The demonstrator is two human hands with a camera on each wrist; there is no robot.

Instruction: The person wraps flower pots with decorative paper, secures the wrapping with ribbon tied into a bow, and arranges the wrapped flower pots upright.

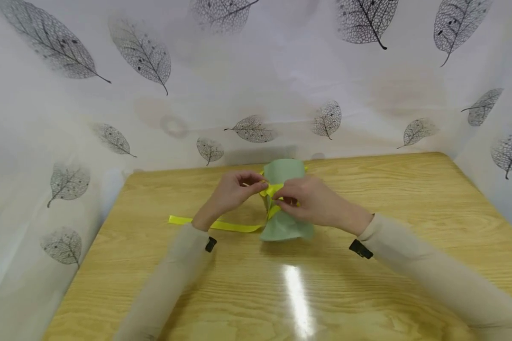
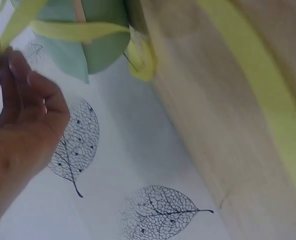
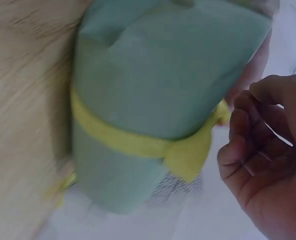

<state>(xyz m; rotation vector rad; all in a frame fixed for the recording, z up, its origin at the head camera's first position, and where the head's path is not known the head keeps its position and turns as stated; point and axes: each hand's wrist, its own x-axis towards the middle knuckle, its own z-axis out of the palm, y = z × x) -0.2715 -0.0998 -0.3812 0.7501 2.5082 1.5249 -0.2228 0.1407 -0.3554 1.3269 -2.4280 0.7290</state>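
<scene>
A bundle wrapped in pale green paper (image 1: 285, 169) lies on the wooden table, with a yellow ribbon (image 3: 128, 142) running round its middle. My left hand (image 1: 232, 192) is at the bundle's left side and pinches the ribbon between thumb and fingertips; the left wrist view shows strands rising from those fingers (image 2: 19, 65). From the right, my right hand (image 1: 313, 201) reaches over the paper with curled fingers and pinches the ribbon near the knot. Its exact hold is partly hidden in the right wrist view. One long ribbon tail (image 1: 234, 227) stretches left along the table.
The wooden table (image 1: 247, 293) backs onto a white cloth (image 1: 281, 76) printed with dark leaf skeletons, which also hangs at both sides. A small yellow ribbon piece (image 2: 143, 62) shows behind the bundle, near the table's back edge.
</scene>
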